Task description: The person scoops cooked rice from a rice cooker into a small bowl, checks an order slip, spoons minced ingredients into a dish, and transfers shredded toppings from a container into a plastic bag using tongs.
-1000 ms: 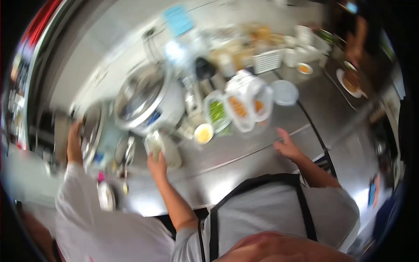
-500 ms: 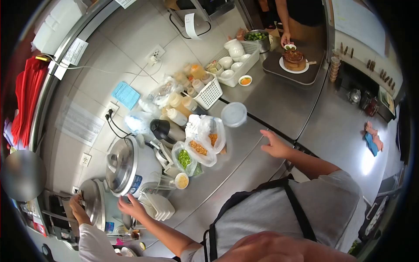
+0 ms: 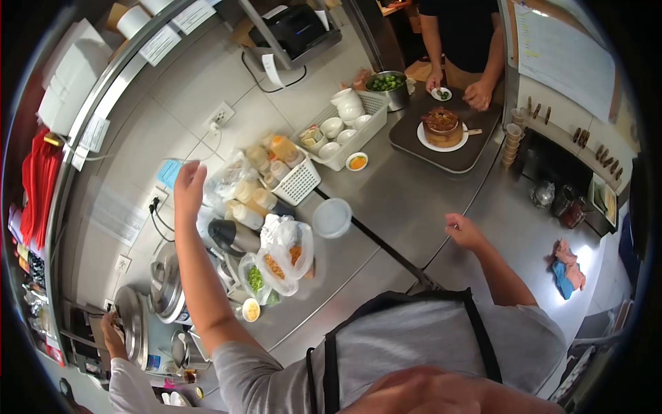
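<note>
In the head view, the round translucent container is standing on the steel tabletop, and no hand is touching it. The left hand is hanging in the air, higher and to the left of the container, in front of the blue note; its fingers are bending a little, and it seems to be grasping nothing. The right hand is hovering to the right of the container with curled fingers; whether it is pinching something small, I cannot tell. The plastic bags are lying open, to the left of the container and lower in the view.

In my judgement, a careless lowering of the left forearm could be causing trouble: it could be catching the dark-lidded jug, left of the container, or tipping a bag, and the food would be spilling.

Compared with half a second ago, the left hand is now showing much higher, and the right hand is looking more closed and is staying farther from the container.
</note>
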`<action>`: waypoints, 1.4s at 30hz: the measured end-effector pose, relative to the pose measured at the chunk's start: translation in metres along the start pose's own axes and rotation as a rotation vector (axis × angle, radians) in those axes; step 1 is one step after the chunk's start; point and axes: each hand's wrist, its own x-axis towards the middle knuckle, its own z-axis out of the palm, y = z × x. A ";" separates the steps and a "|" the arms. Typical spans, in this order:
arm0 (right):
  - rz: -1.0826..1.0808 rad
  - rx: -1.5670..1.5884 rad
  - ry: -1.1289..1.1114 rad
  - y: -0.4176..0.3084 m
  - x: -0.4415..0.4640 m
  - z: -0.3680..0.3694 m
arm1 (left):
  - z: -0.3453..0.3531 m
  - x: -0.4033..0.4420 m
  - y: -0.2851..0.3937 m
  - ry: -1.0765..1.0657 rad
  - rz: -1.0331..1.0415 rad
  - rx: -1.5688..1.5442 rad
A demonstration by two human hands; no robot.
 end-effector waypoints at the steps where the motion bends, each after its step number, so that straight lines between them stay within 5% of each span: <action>1: 0.012 0.001 -0.010 0.008 0.007 -0.006 | 0.016 0.022 0.013 -0.017 0.001 0.027; 11: 0.004 -0.041 -0.058 0.009 0.086 0.031 | 0.188 0.222 0.118 -0.019 0.350 0.400; 14: -0.329 -0.310 0.121 0.020 0.088 0.039 | 0.233 0.280 0.127 0.116 0.483 0.356; 16: -0.341 -0.258 0.169 0.020 0.088 0.040 | 0.250 0.317 0.126 0.222 0.537 0.365; 18: -0.337 -0.233 0.180 0.021 0.090 0.039 | 0.261 0.344 0.128 0.356 0.412 0.468; 20: -0.330 -0.231 0.148 0.023 0.091 0.039 | 0.263 0.386 0.120 0.315 0.059 0.703; 24: -0.343 -0.204 0.132 0.023 0.095 0.037 | 0.265 0.437 0.108 0.074 -0.099 0.884; 26: -0.345 -0.198 0.132 0.020 0.095 0.036 | 0.269 0.404 0.133 0.072 -0.269 0.633; 28: -0.318 -0.201 0.140 0.016 0.095 0.036 | 0.269 0.443 0.099 0.189 -0.324 0.004; 30: -0.309 -0.193 0.139 0.013 0.095 0.035 | 0.270 0.451 0.083 0.338 -0.152 0.093; 32: -0.324 -0.176 0.144 0.009 0.096 0.034 | 0.270 0.414 0.094 0.567 0.207 0.575; 33: -0.333 -0.181 0.158 0.009 0.095 0.034 | 0.283 0.396 0.098 0.771 0.309 0.347; 34: -0.340 -0.186 0.177 0.009 0.094 0.036 | 0.287 0.383 0.100 0.790 0.435 0.452; 36: -0.329 -0.212 0.171 0.014 0.092 0.036 | 0.294 0.333 0.114 0.670 0.485 0.299; 38: -0.293 -0.248 0.112 0.020 0.092 0.038 | 0.303 0.294 0.114 0.678 0.769 0.074; 40: 0.043 0.065 -0.037 0.017 0.103 0.037 | 0.308 0.234 0.117 0.472 0.729 -0.086; 42: -0.258 0.448 0.042 -0.006 0.133 0.029 | 0.318 0.184 0.107 0.246 0.761 -0.228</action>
